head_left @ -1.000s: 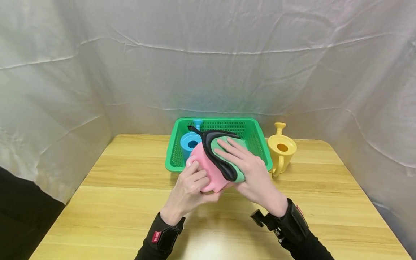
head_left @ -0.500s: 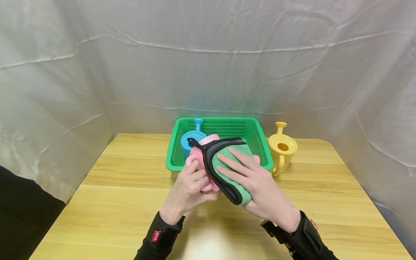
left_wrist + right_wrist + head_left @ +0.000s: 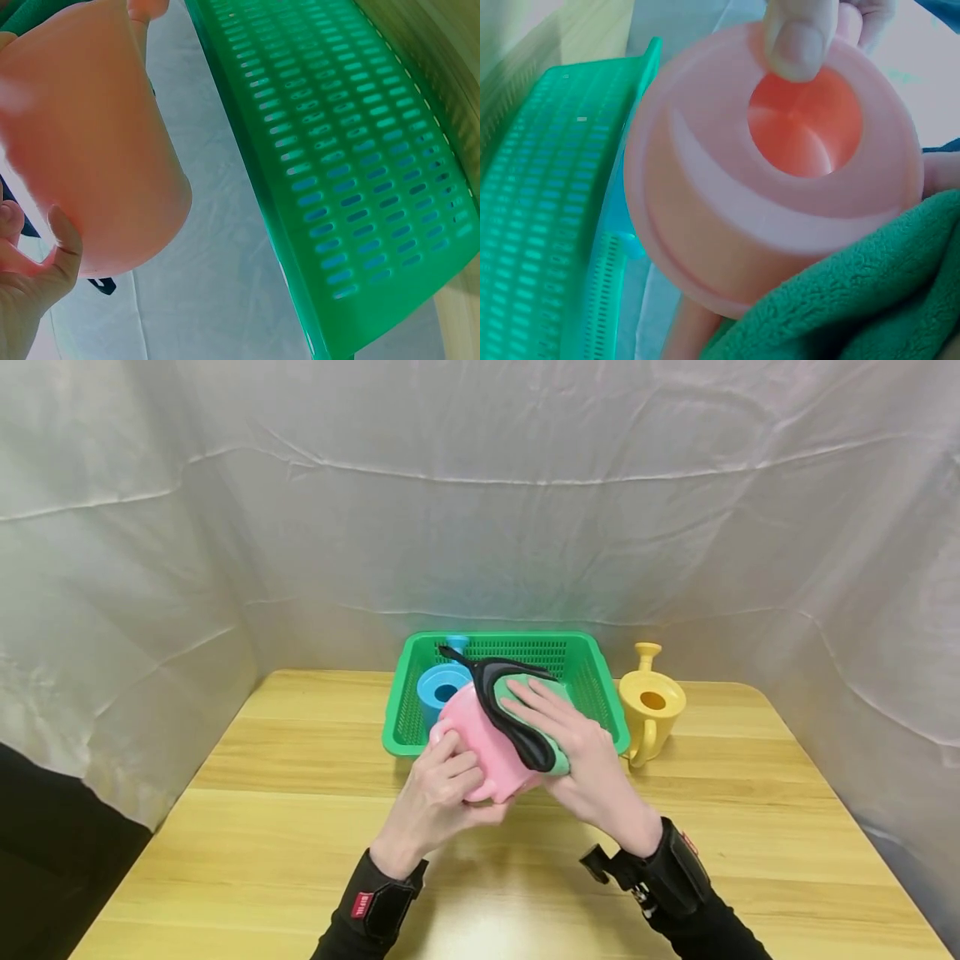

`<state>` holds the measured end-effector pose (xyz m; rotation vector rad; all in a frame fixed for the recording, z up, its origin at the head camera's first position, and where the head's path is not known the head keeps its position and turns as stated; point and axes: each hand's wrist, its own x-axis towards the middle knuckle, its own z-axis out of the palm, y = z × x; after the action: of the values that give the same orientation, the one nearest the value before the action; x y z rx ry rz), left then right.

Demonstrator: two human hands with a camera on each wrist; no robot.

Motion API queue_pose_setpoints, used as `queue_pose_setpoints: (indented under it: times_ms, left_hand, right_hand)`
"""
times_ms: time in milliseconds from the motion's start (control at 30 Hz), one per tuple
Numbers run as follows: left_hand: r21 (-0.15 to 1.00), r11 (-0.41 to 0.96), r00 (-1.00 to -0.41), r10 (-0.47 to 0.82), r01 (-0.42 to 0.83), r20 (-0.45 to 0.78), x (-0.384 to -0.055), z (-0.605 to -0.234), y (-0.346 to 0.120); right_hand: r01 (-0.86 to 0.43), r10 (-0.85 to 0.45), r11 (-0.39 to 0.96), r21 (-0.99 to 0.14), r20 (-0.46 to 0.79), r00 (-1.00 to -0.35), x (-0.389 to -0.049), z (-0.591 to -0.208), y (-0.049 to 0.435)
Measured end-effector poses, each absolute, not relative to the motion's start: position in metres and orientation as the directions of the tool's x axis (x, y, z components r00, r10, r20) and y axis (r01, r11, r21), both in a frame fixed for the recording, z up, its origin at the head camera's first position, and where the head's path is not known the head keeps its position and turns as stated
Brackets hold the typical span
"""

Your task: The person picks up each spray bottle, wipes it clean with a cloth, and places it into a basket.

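Note:
My left hand (image 3: 442, 785) grips the handle of a pink watering can (image 3: 487, 743), held up in front of a green basket. A digit lies at the edge of the can's round opening in the right wrist view, where the watering can (image 3: 705, 202) fills the middle. Against the can's right side, my right hand (image 3: 581, 760) presses a folded green cloth (image 3: 517, 731) with black trim, its visible fingers straight. The cloth (image 3: 855, 292) bunches up against the can. Its underside and my right palm are hidden in the head view.
The green basket (image 3: 393, 718) stands at the table's back, with a blue watering can (image 3: 433, 681) inside on the left. To its right is a yellow watering can (image 3: 651, 714) on the wooden table (image 3: 285, 835). Pale fabric (image 3: 525, 543) hangs behind.
The cloth and right hand first came down toward the person over the can, then went back up and away. The left hand has kept its grip on the handle, nearly in place.

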<state>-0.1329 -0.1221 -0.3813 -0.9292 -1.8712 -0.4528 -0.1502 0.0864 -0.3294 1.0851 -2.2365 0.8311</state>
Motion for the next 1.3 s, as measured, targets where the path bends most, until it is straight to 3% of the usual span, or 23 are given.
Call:
queue_pose_setpoints:
  times_ms: [100, 200, 333, 433, 600, 767, 1033, 1167, 1300]
  left_hand:
    - [-0.074, 0.639, -0.252, 0.404, 0.766, 0.879, -0.133, -0.381, -0.122]
    - [-0.069, 0.638, -0.250, 0.396, 0.767, 0.883, -0.133, -0.381, -0.123]
    - [-0.049, 0.632, -0.249, 0.375, 0.774, 0.893, -0.134, -0.379, -0.124]
    - [-0.043, 0.630, -0.254, 0.374, 0.776, 0.892, -0.133, -0.379, -0.124]
    - [-0.075, 0.636, -0.237, 0.391, 0.768, 0.889, -0.133, -0.379, -0.123]
    - [-0.113, 0.621, -0.197, 0.409, 0.776, 0.891, -0.133, -0.379, -0.120]
    - [-0.096, 0.632, -0.226, 0.410, 0.769, 0.884, -0.130, -0.380, -0.119]
    - [-0.089, 0.623, -0.220, 0.402, 0.777, 0.889, -0.132, -0.381, -0.121]
    - [-0.067, 0.618, -0.237, 0.396, 0.783, 0.887, -0.133, -0.382, -0.123]
  right_hand:
    - [-0.825, -0.465, 0.436, -0.359, 0.695, -0.548, -0.146, -0.329, 0.092]
    - [-0.862, -0.474, 0.365, -0.353, 0.726, -0.498, -0.140, -0.329, 0.098]
    - [-0.923, -0.559, 0.332, -0.195, 0.748, -0.359, -0.132, -0.329, 0.103]
    - [-0.926, -0.614, 0.365, -0.093, 0.724, -0.315, -0.127, -0.330, 0.104]
    - [-0.896, -0.630, 0.440, -0.061, 0.690, -0.356, -0.126, -0.332, 0.102]
    - [-0.869, -0.596, 0.484, -0.100, 0.689, -0.411, -0.134, -0.332, 0.096]
    - [-0.841, -0.553, 0.492, -0.227, 0.664, -0.503, -0.149, -0.329, 0.088]
    - [-0.847, -0.498, 0.464, -0.260, 0.714, -0.492, -0.151, -0.330, 0.086]
    - [-0.892, -0.373, 0.326, -0.314, 0.824, -0.426, -0.150, -0.327, 0.089]
